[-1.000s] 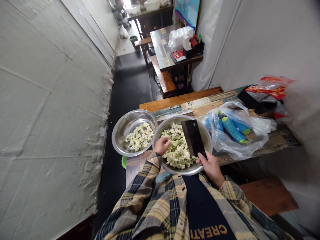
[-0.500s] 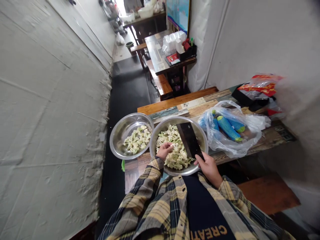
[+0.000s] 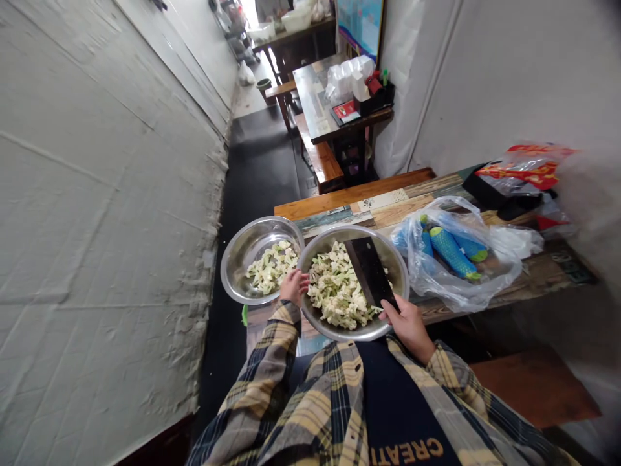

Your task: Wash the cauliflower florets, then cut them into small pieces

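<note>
Two steel bowls sit side by side on the wooden table's near end. The right bowl (image 3: 398, 266) is heaped with cauliflower pieces (image 3: 334, 291). The left bowl (image 3: 242, 249) holds a smaller pile of cut florets (image 3: 272, 265). My right hand (image 3: 406, 321) grips the handle of a dark cleaver (image 3: 369, 270), whose blade lies across the right bowl. My left hand (image 3: 292, 285) is closed at the gap between the two bowls, by the left bowl's rim; what it holds is too small to make out.
A clear plastic bag (image 3: 453, 255) with blue-netted green produce lies right of the bowls. Red-printed packets (image 3: 526, 169) sit by the right wall. A bench (image 3: 324, 162) and another table (image 3: 334, 110) with containers stand beyond. A white wall runs along the left.
My left hand has come out of the right bowl's cauliflower and moved left to the left bowl's rim. The cleaver and right hand have stayed put.
</note>
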